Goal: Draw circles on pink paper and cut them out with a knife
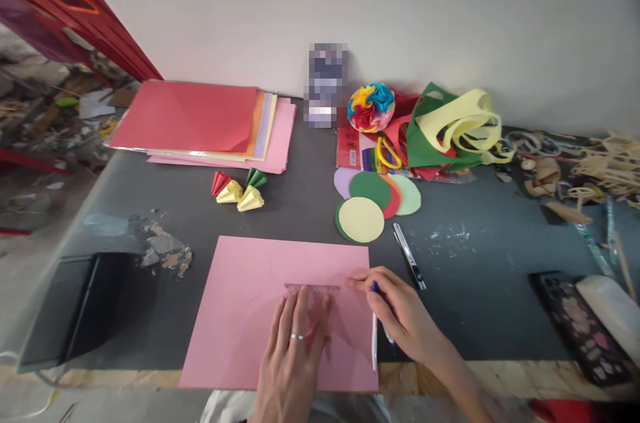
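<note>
A pink paper sheet [250,303] lies flat on the dark table near the front edge. My left hand [293,356], with a ring on one finger, presses a clear ruler [313,288] onto the sheet. My right hand [400,313] holds a blue-and-white pen [374,336] at the ruler's right end, its fingertips touching the paper.
A utility knife [409,255] lies right of the sheet. Paper circles [373,203], folded paper cones [240,191], a stack of coloured paper [200,120], a paper ball [371,106] and paper scraps [450,126] lie behind. A phone [580,326] sits at the right, a black device [70,310] at the left.
</note>
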Action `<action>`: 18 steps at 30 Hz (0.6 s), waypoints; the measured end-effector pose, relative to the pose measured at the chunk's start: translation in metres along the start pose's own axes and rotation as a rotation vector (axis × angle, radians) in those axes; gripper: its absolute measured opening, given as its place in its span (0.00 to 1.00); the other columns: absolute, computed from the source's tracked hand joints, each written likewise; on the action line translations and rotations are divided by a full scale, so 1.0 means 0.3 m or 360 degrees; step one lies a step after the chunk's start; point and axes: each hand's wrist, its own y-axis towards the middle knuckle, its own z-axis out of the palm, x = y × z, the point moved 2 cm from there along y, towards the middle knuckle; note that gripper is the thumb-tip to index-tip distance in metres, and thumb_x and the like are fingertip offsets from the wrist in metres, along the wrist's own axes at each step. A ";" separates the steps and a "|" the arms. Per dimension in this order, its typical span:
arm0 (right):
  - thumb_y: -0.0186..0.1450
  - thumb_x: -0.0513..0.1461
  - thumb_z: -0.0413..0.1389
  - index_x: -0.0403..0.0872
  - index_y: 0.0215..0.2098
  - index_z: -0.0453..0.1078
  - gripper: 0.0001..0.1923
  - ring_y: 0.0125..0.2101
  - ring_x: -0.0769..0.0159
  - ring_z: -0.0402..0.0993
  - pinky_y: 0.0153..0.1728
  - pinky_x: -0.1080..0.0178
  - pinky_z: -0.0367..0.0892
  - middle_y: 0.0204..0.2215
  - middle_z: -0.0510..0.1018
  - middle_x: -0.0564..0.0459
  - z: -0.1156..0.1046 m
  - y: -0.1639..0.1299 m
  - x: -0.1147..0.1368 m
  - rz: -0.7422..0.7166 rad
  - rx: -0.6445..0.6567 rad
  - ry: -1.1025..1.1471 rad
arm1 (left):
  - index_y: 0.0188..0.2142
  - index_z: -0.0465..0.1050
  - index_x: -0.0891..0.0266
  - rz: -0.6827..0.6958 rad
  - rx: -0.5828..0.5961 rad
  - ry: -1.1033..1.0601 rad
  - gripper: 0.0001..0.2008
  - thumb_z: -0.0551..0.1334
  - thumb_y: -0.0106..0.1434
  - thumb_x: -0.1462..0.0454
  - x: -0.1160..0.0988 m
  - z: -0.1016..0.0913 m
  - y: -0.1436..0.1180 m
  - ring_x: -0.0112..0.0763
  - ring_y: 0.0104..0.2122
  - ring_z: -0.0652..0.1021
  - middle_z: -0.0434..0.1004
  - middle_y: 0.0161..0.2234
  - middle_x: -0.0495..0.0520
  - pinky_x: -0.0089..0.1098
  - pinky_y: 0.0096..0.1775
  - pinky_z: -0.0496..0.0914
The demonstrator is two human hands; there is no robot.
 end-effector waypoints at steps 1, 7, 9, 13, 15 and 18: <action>0.76 0.44 0.46 0.51 0.43 0.72 0.13 0.53 0.58 0.77 0.55 0.56 0.75 0.47 0.78 0.47 0.001 -0.002 -0.002 0.0002 -0.0012 0.0012 | 0.65 0.69 0.53 -0.0012 0.0011 -0.0004 0.30 0.64 0.63 0.69 0.000 0.006 -0.001 0.55 0.63 0.74 0.71 0.66 0.64 0.45 0.53 0.81; 0.75 0.44 0.48 0.50 0.41 0.70 0.11 0.52 0.57 0.78 0.51 0.59 0.75 0.46 0.77 0.47 0.011 -0.008 -0.010 0.0051 -0.0071 0.0095 | 0.67 0.65 0.55 -0.0008 0.0071 -0.0009 0.32 0.61 0.64 0.72 0.000 0.015 0.001 0.54 0.65 0.72 0.67 0.68 0.65 0.40 0.50 0.82; 0.75 0.44 0.48 0.50 0.40 0.70 0.11 0.52 0.56 0.78 0.50 0.59 0.75 0.46 0.78 0.47 0.014 -0.009 -0.009 0.0072 -0.0095 0.0116 | 0.67 0.65 0.57 -0.0008 0.0097 -0.0032 0.32 0.61 0.64 0.73 -0.002 0.015 0.004 0.53 0.66 0.71 0.66 0.68 0.66 0.38 0.49 0.82; 0.75 0.44 0.48 0.51 0.39 0.69 0.10 0.52 0.56 0.78 0.48 0.60 0.74 0.46 0.78 0.48 0.018 -0.010 -0.011 0.0106 -0.0086 0.0155 | 0.66 0.66 0.56 -0.0034 0.0140 -0.0108 0.33 0.58 0.63 0.74 0.004 0.016 0.011 0.53 0.66 0.71 0.65 0.69 0.65 0.38 0.49 0.82; 0.75 0.45 0.48 0.52 0.39 0.68 0.10 0.53 0.56 0.78 0.47 0.61 0.74 0.47 0.78 0.48 0.020 -0.010 -0.015 0.0122 -0.0090 0.0179 | 0.66 0.66 0.54 -0.0049 0.0179 -0.0144 0.33 0.58 0.63 0.74 0.008 0.015 0.013 0.51 0.65 0.72 0.66 0.69 0.63 0.38 0.51 0.81; 0.75 0.45 0.49 0.53 0.39 0.68 0.10 0.53 0.56 0.78 0.48 0.61 0.73 0.47 0.77 0.49 0.023 -0.009 -0.021 0.0135 -0.0098 0.0216 | 0.67 0.64 0.54 -0.0053 0.0209 -0.0147 0.35 0.58 0.62 0.75 0.007 0.015 0.014 0.51 0.66 0.71 0.65 0.70 0.62 0.38 0.51 0.81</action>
